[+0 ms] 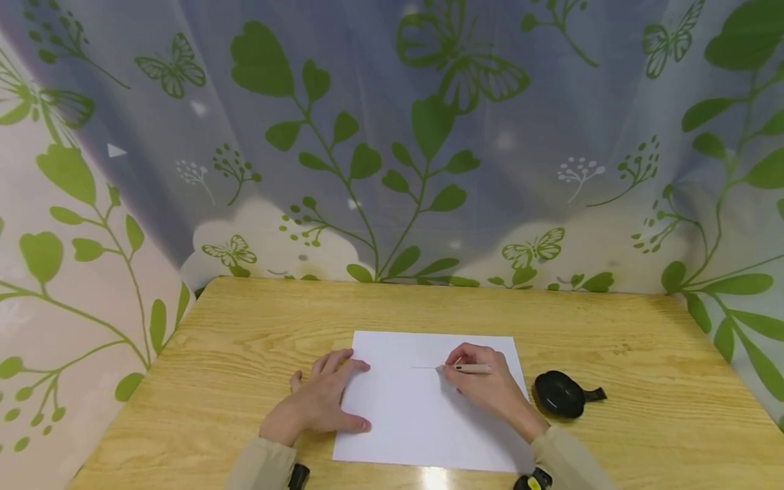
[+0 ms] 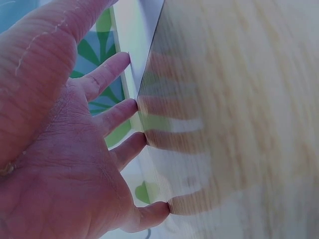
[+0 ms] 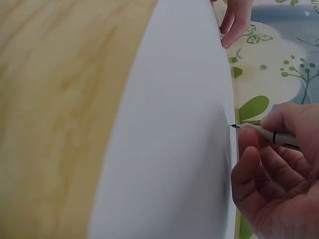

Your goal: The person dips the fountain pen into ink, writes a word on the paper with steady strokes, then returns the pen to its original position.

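A white sheet of paper (image 1: 398, 408) lies on the wooden table, with a short thin line (image 1: 421, 367) drawn across its upper middle. My right hand (image 1: 490, 386) pinches a pale fountain pen (image 1: 475, 368), its dark nib at the line's right end. In the right wrist view, the pen's barrel (image 3: 285, 140) slants between thumb and fingers. My left hand (image 1: 317, 401) rests at the sheet's left edge, thumb and forefinger on the paper. The left wrist view shows that hand (image 2: 75, 139) with its fingers spread and several fingertips touching the table.
To the right of the sheet sits a small black pan-shaped dish (image 1: 560, 394) with a short handle. The wooden tabletop (image 1: 245, 320) ends at a curtain (image 1: 367, 170) printed with leaves and butterflies. Dark bands circle both wrists.
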{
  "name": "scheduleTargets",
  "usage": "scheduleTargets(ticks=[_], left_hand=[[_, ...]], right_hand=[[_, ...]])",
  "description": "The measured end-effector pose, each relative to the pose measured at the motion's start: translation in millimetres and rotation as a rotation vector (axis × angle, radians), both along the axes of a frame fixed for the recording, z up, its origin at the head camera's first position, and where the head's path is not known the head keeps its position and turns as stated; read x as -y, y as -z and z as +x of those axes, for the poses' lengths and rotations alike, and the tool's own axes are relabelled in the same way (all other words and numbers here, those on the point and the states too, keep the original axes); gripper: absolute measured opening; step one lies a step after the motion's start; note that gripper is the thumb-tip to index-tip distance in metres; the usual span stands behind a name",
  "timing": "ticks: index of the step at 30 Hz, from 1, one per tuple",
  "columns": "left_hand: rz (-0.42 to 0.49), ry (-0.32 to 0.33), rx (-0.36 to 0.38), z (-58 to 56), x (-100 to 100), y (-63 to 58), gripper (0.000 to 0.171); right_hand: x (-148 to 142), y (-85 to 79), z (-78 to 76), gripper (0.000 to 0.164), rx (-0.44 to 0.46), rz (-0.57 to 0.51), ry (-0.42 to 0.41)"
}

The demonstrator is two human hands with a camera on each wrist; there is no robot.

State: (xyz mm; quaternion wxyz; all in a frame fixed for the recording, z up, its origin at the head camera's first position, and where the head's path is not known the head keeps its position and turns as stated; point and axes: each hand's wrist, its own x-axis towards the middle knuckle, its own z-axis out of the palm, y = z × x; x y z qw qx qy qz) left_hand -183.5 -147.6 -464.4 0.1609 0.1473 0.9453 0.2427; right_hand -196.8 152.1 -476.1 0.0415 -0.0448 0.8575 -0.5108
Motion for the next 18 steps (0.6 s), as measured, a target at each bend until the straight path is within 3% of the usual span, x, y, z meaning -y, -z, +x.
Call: scheduleTargets(ticks=[18], left_hand=[[0.001,-0.009,0.007,-0.8,0.3,0.2,0.080]], right_hand=[[-6.9,-0.3,1.0,0.005,0.002,0.032,0.022]])
